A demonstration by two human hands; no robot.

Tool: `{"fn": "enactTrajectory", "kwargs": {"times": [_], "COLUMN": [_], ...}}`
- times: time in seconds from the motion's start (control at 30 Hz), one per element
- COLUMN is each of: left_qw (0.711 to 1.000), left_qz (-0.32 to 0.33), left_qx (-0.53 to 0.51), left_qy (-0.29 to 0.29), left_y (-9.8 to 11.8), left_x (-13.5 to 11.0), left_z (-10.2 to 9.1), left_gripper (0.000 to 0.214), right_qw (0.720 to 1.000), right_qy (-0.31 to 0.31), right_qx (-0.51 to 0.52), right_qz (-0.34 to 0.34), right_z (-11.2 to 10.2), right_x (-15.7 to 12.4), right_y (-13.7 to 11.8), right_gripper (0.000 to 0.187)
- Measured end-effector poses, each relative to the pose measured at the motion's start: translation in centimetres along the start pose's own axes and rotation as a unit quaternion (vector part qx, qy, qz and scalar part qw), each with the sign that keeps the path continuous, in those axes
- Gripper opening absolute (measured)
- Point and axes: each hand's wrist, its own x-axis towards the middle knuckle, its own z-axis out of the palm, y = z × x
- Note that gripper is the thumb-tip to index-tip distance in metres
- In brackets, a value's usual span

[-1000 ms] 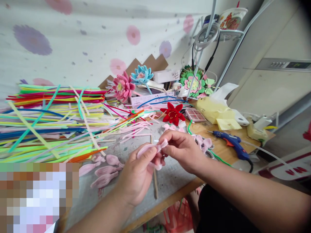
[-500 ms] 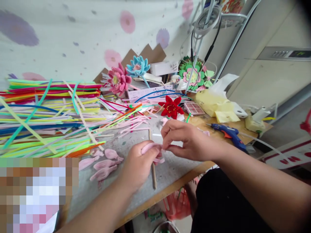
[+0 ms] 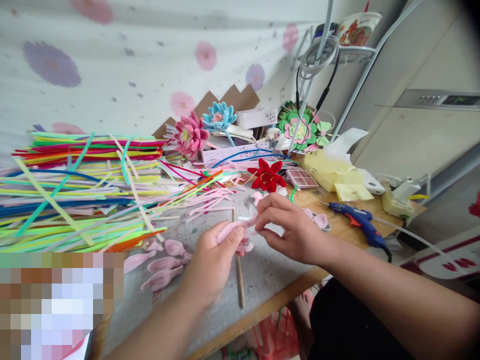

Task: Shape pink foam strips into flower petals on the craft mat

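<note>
My left hand (image 3: 215,262) is closed around a pale pink pipe-cleaner piece (image 3: 227,231), its thumb pressed on top. A curled end of the piece shows below the thumb. Just to the right, my right hand (image 3: 287,227) pinches the other end with thumb and fingertips; the exact contact is partly hidden. Under the hands, a thin wooden stick (image 3: 240,285) lies on the grey mat (image 3: 210,320). Several pink fuzzy petals (image 3: 163,265) rest left of my left hand. Beyond my right hand is a red pipe-cleaner flower (image 3: 267,175).
Bundles of coloured pipe cleaners (image 3: 75,195) cover the left side. A blue glue gun (image 3: 356,220) lies at the right, near a yellow tissue pack (image 3: 326,170) and a power strip (image 3: 397,202). Pink (image 3: 189,135) and blue (image 3: 219,117) flowers stand at the back.
The camera view has shifted, so the table's things sit slightly lower and further right. A short pink length now shows between my hands, with my right fingers a little further from the left.
</note>
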Motion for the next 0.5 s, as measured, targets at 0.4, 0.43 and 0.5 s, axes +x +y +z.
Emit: {"fn": "enactTrajectory", "kwargs": {"times": [0.4,0.43,0.5], "left_qw": [0.995,0.996,0.998], "left_qz": [0.042,0.042,0.047], "left_qx": [0.085,0.075,0.041], "left_qy": [-0.034,-0.023,0.001], "left_y": [-0.8,-0.8,-0.7], "left_x": [0.8,0.8,1.0], "left_z": [-0.8,-0.8,-0.9], "left_gripper": [0.019,0.018,0.016], "right_qw": [0.985,0.986,0.988], "right_qy": [-0.094,-0.095,-0.087], "right_qx": [-0.143,-0.130,-0.075], "right_qz": [0.024,0.047,0.098], "right_z": [2.4,2.5,2.5], "right_x": [0.0,0.0,0.0], "right_y": [-0.4,-0.3,-0.4], "right_gripper": [0.039,0.032,0.021]}}
